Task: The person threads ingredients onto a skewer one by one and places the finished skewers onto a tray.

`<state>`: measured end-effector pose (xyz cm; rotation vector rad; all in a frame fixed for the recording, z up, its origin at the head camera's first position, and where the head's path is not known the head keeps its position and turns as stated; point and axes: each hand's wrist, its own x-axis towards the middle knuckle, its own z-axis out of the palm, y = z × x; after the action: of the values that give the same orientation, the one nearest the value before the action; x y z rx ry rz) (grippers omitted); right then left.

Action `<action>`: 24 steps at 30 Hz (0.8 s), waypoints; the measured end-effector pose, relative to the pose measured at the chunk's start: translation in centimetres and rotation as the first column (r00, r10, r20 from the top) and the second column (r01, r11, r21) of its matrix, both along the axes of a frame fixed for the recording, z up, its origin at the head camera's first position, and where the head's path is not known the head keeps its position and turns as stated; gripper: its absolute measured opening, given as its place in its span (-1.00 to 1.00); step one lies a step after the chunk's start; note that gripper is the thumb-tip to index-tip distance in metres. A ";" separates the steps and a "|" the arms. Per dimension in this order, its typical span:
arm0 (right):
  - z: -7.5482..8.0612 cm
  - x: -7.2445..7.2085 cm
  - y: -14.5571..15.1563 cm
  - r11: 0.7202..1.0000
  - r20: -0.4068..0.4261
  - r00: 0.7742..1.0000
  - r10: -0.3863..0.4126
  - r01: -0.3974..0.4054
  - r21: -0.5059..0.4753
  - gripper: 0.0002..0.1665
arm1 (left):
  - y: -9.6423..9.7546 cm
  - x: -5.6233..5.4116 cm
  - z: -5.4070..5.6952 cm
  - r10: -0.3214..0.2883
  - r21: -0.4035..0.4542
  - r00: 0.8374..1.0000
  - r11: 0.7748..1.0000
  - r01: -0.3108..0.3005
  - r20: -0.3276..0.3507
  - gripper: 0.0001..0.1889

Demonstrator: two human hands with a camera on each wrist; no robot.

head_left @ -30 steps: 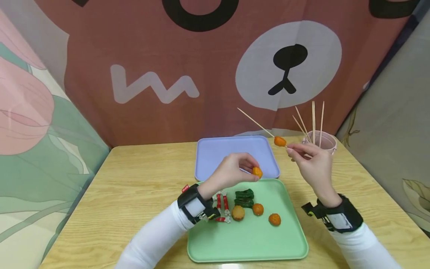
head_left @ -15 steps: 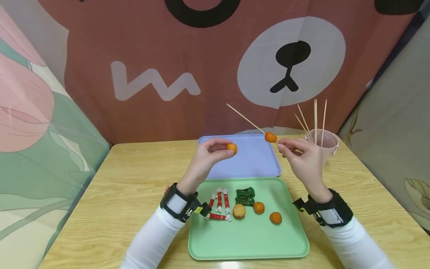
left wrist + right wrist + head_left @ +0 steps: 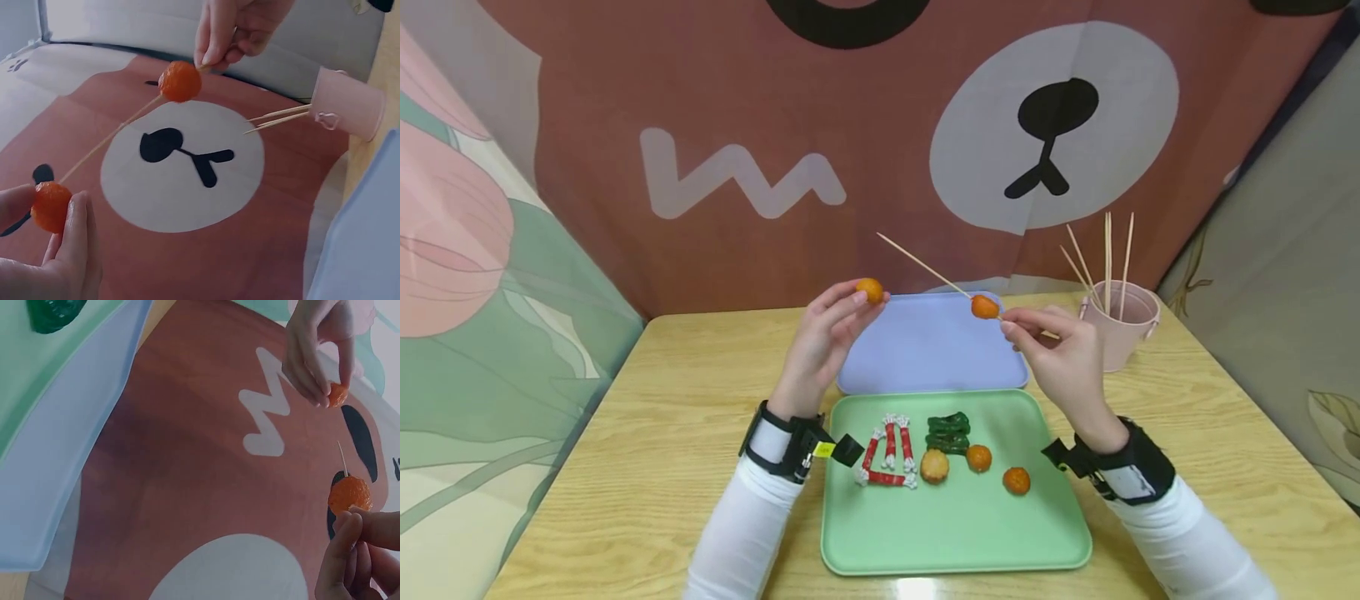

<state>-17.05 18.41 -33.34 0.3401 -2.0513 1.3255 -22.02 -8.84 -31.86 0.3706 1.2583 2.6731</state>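
My left hand [image 3: 823, 342] pinches a shiny orange food ball [image 3: 870, 290] between thumb and fingers, raised over the far left of the blue tray. My right hand [image 3: 1067, 362] pinches the lower end of a thin wooden skewer [image 3: 925, 265]. Threaded low on that skewer, right by the right fingertips, is a second orange ball [image 3: 985, 307]. The long bare part slants up and left, its tip near the left hand's ball. In the left wrist view the tip end meets that ball's upper edge [image 3: 51, 203]; the right wrist view shows both hands [image 3: 319, 356] apart.
The green tray [image 3: 955, 542] in front holds red-and-white sticks [image 3: 890, 442], green pieces [image 3: 947, 433], a tan ball [image 3: 935, 467] and two orange balls [image 3: 1017, 481]. Behind it lies the blue tray [image 3: 932, 358]. A pink bucket [image 3: 1120, 333] of skewers stands at right.
The left hand has moved left and up with its orange ball and turned it upward. My right hand has shifted slightly left, carrying the skewer, whose tip now stands nearer the left hand.
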 end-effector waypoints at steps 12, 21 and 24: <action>0.3 1.9 -1.2 0.991 -0.033 0.991 0.133 -0.132 0.029 -0.80 | -0.8 -0.4 1.0 0.203 0.143 0.977 0.971 -0.191 -0.072 -0.78; 0.1 2.5 -1.6 0.993 -0.011 0.994 0.110 -0.109 0.035 -0.82 | -0.9 -0.3 0.7 0.279 0.188 0.952 0.949 -0.253 -0.125 -0.76; 0.0 2.5 -1.6 0.993 -0.010 0.993 0.115 -0.114 0.032 -0.82 | -0.9 -0.4 0.7 0.276 0.201 0.951 0.948 -0.246 -0.138 -0.76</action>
<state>-14.58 16.79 -33.33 0.4848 -2.0713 1.3570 -22.38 -9.69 -31.19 0.4886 1.1824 3.0531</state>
